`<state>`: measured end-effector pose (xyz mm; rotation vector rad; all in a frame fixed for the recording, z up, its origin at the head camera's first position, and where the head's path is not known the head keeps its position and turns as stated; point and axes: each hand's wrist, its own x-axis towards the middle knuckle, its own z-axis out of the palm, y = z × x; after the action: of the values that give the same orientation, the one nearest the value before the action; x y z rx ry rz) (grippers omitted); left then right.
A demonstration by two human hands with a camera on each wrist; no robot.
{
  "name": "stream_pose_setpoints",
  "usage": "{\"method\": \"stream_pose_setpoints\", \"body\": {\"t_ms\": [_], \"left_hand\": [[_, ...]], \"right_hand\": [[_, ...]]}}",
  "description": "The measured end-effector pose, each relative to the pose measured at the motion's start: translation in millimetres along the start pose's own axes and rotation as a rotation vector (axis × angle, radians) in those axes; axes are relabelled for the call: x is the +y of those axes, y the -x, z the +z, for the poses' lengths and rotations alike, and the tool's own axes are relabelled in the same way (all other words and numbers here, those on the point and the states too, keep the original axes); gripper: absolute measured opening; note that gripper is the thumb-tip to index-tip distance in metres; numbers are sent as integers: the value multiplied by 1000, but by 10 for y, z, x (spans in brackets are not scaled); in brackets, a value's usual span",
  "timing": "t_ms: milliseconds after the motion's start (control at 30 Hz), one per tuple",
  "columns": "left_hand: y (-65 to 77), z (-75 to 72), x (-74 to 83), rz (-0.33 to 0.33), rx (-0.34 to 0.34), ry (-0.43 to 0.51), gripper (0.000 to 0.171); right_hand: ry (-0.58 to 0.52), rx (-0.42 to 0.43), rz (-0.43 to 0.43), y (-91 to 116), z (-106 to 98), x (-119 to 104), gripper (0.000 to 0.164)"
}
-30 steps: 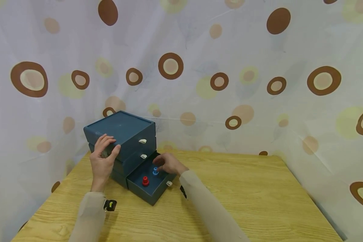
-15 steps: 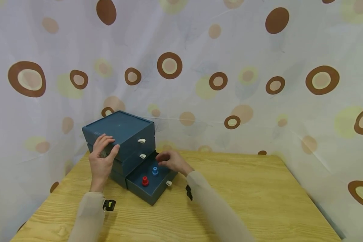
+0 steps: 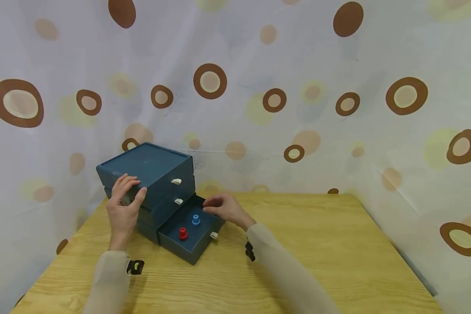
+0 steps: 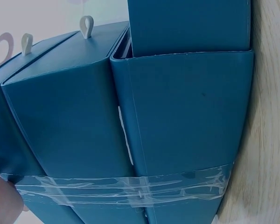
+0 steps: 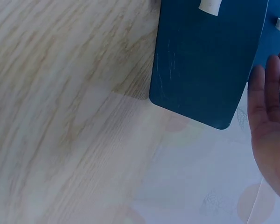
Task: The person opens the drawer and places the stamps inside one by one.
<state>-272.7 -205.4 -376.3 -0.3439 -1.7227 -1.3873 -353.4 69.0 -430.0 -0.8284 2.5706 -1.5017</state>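
Observation:
A dark blue three-tier drawer cabinet (image 3: 145, 160) stands at the left of the table, with its bottom drawer (image 3: 176, 250) pulled out. Inside that drawer sit a small red stepped, knob-like piece (image 3: 183, 234) and a similar blue piece (image 3: 196, 220), both upright. My left hand (image 3: 122, 209) rests against the cabinet's near upper corner, fingers over the top edge and thumb toward the front. My right hand (image 3: 228, 210) is over the drawer's far right corner, fingers lightly bent and holding nothing. In the right wrist view its fingers (image 5: 273, 88) extend beside the drawer front (image 5: 205, 65).
Pale loop tabs mark each drawer, such as the bottom pull (image 3: 214, 235). Clear tape (image 4: 130, 189) wraps the cabinet's side. The wooden table (image 3: 310, 248) stretches to the right, and a patterned curtain (image 3: 243, 117) hangs behind it.
My right hand has drawn back from beside the blue piece toward the drawer's right edge. The left hand keeps its place on the cabinet. The head view has shifted slightly right.

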Motion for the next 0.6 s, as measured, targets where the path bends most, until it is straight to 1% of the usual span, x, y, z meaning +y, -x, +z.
{"method": "stream_pose_setpoints", "body": {"t_ms": [233,367,500,600], "left_hand": [[5,-11,2,1,4,-4,23],[7,-10,2,0,12,-1,24],[0,-4,0,3,11,-2,24],[-6,-1,-4,0,9,-5,23]], "right_hand": [[-18,19,-60,96,-19,70,10],[-15,12,-72,142,-29,111,9],[27,-4,-84,179,-58,151,9],[55,-20,-74,206,-89,177,8]]}}
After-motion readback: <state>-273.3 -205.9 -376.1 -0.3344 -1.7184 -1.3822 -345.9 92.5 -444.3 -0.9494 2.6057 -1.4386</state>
